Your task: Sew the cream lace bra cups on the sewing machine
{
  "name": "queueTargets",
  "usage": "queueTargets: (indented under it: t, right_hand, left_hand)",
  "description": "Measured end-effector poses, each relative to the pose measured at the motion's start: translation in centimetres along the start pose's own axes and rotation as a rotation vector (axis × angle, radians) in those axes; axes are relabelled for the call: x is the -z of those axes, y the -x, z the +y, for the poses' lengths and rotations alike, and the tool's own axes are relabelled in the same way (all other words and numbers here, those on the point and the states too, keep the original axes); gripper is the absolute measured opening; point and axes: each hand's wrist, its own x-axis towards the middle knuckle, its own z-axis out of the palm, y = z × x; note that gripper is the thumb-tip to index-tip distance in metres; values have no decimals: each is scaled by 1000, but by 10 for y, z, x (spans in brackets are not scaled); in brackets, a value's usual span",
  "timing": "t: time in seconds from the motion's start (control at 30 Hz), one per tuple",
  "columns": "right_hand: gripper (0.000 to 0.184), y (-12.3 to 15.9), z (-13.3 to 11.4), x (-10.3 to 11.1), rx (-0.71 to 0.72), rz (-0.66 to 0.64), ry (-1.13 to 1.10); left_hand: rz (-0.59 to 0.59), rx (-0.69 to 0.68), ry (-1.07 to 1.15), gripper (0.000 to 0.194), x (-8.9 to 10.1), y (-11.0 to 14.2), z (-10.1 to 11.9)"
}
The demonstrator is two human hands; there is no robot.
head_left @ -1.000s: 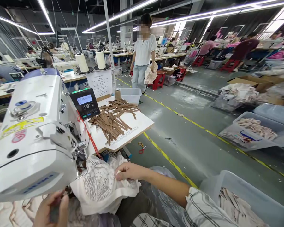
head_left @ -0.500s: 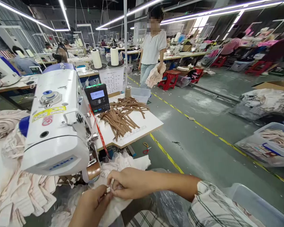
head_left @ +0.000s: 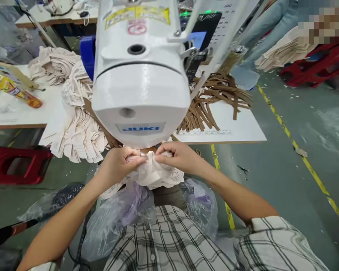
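Note:
A cream lace-trimmed fabric piece hangs between my two hands, just under the head of the white sewing machine. My left hand pinches its left side between thumb and fingers. On the other side my right hand grips the cloth with the thumb toward the middle. A narrow pale band stands up between the two thumbs. The machine's head hides the needle area behind the fabric.
Stacked cream pieces lie left of the machine, brown strips on the table to its right. A snack packet is at far left. Plastic bags surround my lap; a red stool stands left. Another person's jeans show upper right.
My view has swung left and down, centring the machine. Both hands have shifted with the fabric to beneath the machine head, and they are now slightly apart, one on each side.

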Motion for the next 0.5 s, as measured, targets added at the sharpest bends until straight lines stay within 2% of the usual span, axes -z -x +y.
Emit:
queueTargets:
  t: [0.13,0.2,0.3,0.37,0.5]
  right_hand:
    - [25,-13,7,8,-67,-51,108]
    - [29,-18,11,11,-75,-84,104]
    - [31,-24,14,13,-87,-103,71]
    - [31,-26,12,13,-120,-102,70]
    - [33,-28,6,15,-191,-151,121]
  left_hand:
    - [70,18,83,32,1,-14,-10]
    - [104,-29,116,24,0,-21,-15]
    - [134,-126,126,26,2,-30,-20]
    - [131,-173,127,25,6,-33,-22]
    - [41,-205,187,22,12,-36,-25]
